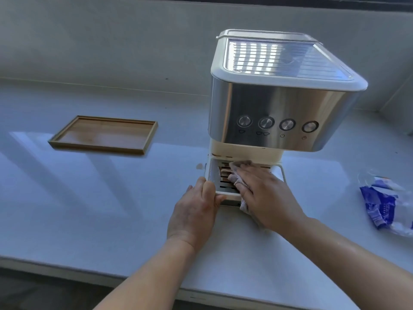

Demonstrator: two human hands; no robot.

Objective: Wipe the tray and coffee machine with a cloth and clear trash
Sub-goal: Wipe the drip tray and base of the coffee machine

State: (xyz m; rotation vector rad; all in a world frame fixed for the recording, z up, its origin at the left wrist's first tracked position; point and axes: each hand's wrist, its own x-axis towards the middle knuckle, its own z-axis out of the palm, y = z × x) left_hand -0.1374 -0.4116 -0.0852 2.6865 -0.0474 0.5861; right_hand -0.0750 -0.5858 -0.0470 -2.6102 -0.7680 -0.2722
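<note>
both forearms bare, no sleeves, left hand [196, 211] and right hand [266, 195] ungloved.

coffee machine [283, 108] | front icons: one cup, two cups, power, steam | blue wrapper [382, 206] print unreadable

White counter [93, 209], glossy, sunlit patches. Wooden tray [105, 135] flat at left, well apart from coffee machine [279, 104] standing centre-right. Crumpled blue-and-clear plastic wrapper [384, 204] lying at right edge, near machine's right side.
</note>
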